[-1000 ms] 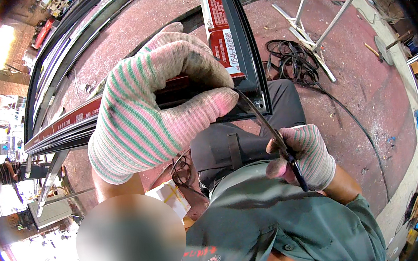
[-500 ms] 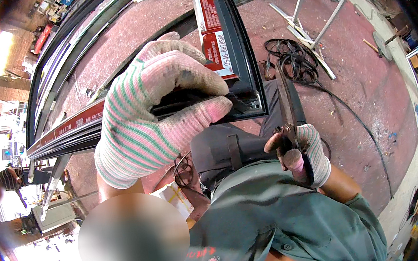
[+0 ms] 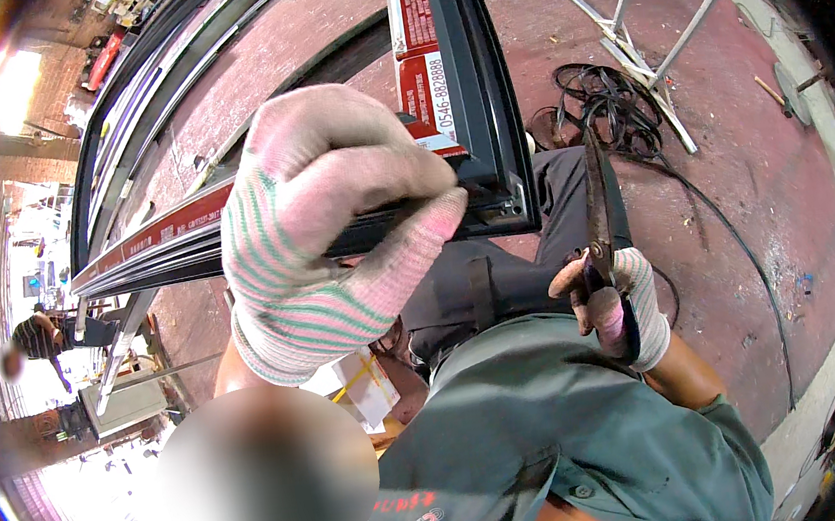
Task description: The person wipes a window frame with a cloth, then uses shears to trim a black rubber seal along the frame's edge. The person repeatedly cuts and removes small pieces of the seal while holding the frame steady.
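In the head view, the gloved left hand (image 3: 333, 218) is pinching at the black frame (image 3: 482, 73), thumb and forefinger pressing together near its closest corner; whether a thin strip is lying between the tips, one cannot tell. The gloved right hand (image 3: 634, 315) is gripping the dark scissors (image 3: 596, 193) by the handles, fingers curling around them and the blades pointing away from the person's body. The frame is sitting partly over the dark trouser leg (image 3: 567, 191), and a red-and-white label strip (image 3: 421, 69) is running along its inner side. The cable coil (image 3: 603, 102) is lying on the floor beyond the scissors.

Good handling here is likely calling for a steady pinch close to the corner — with the blades staying clear of the glove and of the frame's dark finish.

Compared with one second ago, the scissors are no longer reaching to the left fingertips; they are now standing well apart, to the right of the corner. The left hand is showing more tightly folded fingers, yet it is keeping its place by the corner.
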`<move>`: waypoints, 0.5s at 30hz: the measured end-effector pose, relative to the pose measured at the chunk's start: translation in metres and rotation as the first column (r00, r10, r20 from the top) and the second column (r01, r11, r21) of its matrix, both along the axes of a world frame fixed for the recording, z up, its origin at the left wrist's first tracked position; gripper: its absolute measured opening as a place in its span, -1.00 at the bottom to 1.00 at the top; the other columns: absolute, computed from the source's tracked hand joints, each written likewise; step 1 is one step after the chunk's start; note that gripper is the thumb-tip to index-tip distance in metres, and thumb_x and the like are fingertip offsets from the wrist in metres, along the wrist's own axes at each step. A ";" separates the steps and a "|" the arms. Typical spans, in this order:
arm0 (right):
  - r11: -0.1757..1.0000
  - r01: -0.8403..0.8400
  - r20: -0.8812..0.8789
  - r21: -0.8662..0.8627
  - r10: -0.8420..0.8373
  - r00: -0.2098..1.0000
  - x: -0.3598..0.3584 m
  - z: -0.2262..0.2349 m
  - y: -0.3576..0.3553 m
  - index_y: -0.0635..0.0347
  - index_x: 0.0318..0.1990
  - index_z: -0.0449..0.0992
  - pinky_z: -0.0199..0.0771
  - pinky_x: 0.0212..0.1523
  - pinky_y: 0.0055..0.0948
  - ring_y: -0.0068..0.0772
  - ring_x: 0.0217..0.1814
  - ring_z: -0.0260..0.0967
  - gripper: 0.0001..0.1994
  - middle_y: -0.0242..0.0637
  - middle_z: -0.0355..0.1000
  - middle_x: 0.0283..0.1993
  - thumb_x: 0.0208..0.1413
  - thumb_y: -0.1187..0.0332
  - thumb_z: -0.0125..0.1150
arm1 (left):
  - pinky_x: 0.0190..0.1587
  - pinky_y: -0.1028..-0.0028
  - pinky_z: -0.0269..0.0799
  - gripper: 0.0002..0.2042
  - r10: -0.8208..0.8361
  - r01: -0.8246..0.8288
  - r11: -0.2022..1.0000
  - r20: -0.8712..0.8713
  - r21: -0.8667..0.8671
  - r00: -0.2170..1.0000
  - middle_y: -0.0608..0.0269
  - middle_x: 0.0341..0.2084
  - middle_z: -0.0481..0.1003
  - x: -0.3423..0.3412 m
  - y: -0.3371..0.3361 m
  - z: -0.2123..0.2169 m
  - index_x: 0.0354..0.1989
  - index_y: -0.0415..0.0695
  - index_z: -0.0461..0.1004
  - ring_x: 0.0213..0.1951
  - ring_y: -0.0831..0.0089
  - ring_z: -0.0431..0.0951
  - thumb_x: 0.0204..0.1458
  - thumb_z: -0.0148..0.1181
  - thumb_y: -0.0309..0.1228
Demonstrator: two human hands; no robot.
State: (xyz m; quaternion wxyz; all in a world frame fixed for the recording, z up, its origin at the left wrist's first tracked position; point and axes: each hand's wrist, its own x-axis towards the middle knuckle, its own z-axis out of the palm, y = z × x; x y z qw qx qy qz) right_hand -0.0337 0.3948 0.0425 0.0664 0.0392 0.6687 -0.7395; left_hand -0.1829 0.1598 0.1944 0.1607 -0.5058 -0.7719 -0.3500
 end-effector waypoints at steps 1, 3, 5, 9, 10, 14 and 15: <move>1.000 0.003 0.008 -0.011 -0.003 1.000 -0.001 0.000 0.001 0.25 -0.34 0.64 0.39 -0.35 -0.53 -0.58 -0.44 0.41 -0.69 -0.40 0.48 -0.50 0.06 0.13 0.40 | 0.01 0.22 0.44 -0.80 0.054 -0.053 0.999 0.018 -0.006 0.998 0.20 -0.29 0.49 0.002 0.002 -0.001 -0.35 -0.13 0.59 -0.19 0.29 0.51 -0.16 0.47 -0.49; 0.999 0.002 0.020 -0.033 -0.002 1.000 -0.002 0.001 0.003 0.25 -0.35 0.64 0.39 -0.37 -0.55 -0.58 -0.45 0.42 -0.71 -0.39 0.50 -0.50 0.06 0.16 0.41 | -0.03 0.28 0.44 -0.80 0.143 -0.142 0.990 0.043 -0.024 0.989 0.18 -0.24 0.45 0.008 0.006 0.000 -0.34 -0.12 0.60 -0.15 0.30 0.49 -0.16 0.48 -0.47; 0.999 0.003 0.022 -0.037 -0.003 1.000 -0.002 -0.004 0.007 0.26 -0.33 0.64 0.36 -0.40 -0.56 -0.59 -0.48 0.40 -0.74 -0.40 0.49 -0.53 0.06 0.20 0.40 | -0.04 0.33 0.44 -0.79 0.188 -0.185 0.981 0.053 -0.054 0.981 0.17 -0.19 0.42 0.009 0.007 0.002 -0.34 -0.12 0.61 -0.12 0.31 0.48 -0.17 0.49 -0.45; 0.972 -0.034 0.082 -0.234 0.055 0.995 0.001 -0.001 0.015 0.27 -0.28 0.64 0.29 -0.47 -0.58 -0.64 -0.54 0.34 -0.75 -0.47 0.43 -0.57 0.11 0.22 0.36 | -0.02 0.39 0.44 -0.67 0.165 -0.158 0.986 0.167 -0.056 0.972 0.19 -0.17 0.42 0.005 0.003 0.005 -0.21 -0.15 0.57 -0.08 0.39 0.46 -0.16 0.52 -0.41; 0.968 -0.045 0.084 -0.248 0.068 0.994 0.001 -0.001 0.017 0.27 -0.27 0.64 0.27 -0.49 -0.58 -0.65 -0.54 0.33 -0.75 -0.49 0.42 -0.58 0.13 0.22 0.34 | 0.00 0.40 0.44 -0.62 0.192 -0.182 0.981 0.221 -0.064 0.956 0.21 -0.15 0.43 0.005 0.003 0.007 -0.14 -0.16 0.53 -0.06 0.41 0.47 -0.14 0.52 -0.37; 0.997 -0.030 -0.074 -0.076 0.024 0.997 0.002 -0.011 0.020 0.26 -0.27 0.63 0.21 -0.52 -0.60 -0.70 -0.57 0.27 -0.70 -0.54 0.36 -0.59 0.21 0.15 0.30 | 0.06 0.42 0.45 -0.46 0.311 -0.303 0.947 0.548 -0.108 0.777 0.24 -0.06 0.46 0.008 0.010 0.014 0.06 -0.16 0.43 -0.01 0.47 0.50 -0.06 0.52 -0.22; 0.998 -0.016 -0.131 -0.058 0.008 0.991 0.003 -0.012 0.020 0.25 -0.27 0.63 0.20 -0.52 -0.61 -0.71 -0.57 0.26 -0.69 -0.55 0.36 -0.59 0.22 0.13 0.29 | 0.09 0.42 0.45 -0.37 0.293 -0.268 0.956 0.502 -0.123 0.814 0.22 -0.02 0.49 0.003 0.006 0.010 0.15 -0.17 0.40 0.00 0.45 0.52 -0.04 0.50 -0.14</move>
